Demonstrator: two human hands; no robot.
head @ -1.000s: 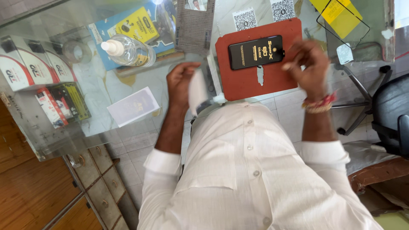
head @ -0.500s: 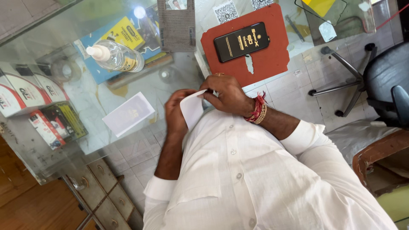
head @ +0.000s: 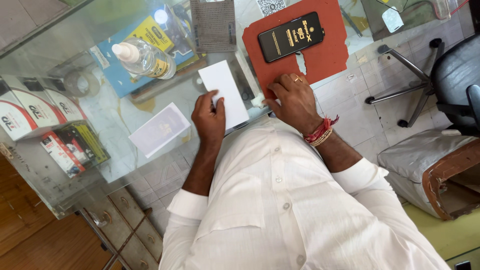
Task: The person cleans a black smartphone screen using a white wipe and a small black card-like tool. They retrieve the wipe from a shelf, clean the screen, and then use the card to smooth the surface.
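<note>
Far left, I'm looking through the glass tabletop [head: 115,120] at red and white boxes [head: 25,112] stacked underneath it, with smaller coloured packets [head: 75,145] just beside them. Moving along, a clear plastic bottle [head: 145,57] with a white cap lies on its side over a blue and yellow packet [head: 120,75]. Below that, a pale flat sleeve [head: 160,129] rests on the glass, tilted, a little apart from the left hand.

Now the left hand [head: 210,115]: fingers close together, curled over the lower edge of a white card [head: 225,92], thumb side pressing it down on the tabletop (I can't tell whether the card is lifted at all under the palm). The card lies slanted, its far corner pointing toward a grey perforated panel [head: 214,25] further up the glass.

Next, the right hand [head: 292,100]: fingers bent and bunched, knuckles up, a ring on one finger, tips resting at the near edge of the red mat [head: 325,55]. A small whitish scrap [head: 258,101] sits right against its fingertips; I can't tell whether it's pinched or only touched. Red and bead bands circle the wrist.

On the mat, well above the hand, lies a black phone [head: 291,36], screen side up, angled. Far right, off the tabletop, an office chair [head: 450,75] stands on the tiled floor [head: 360,105].
</note>
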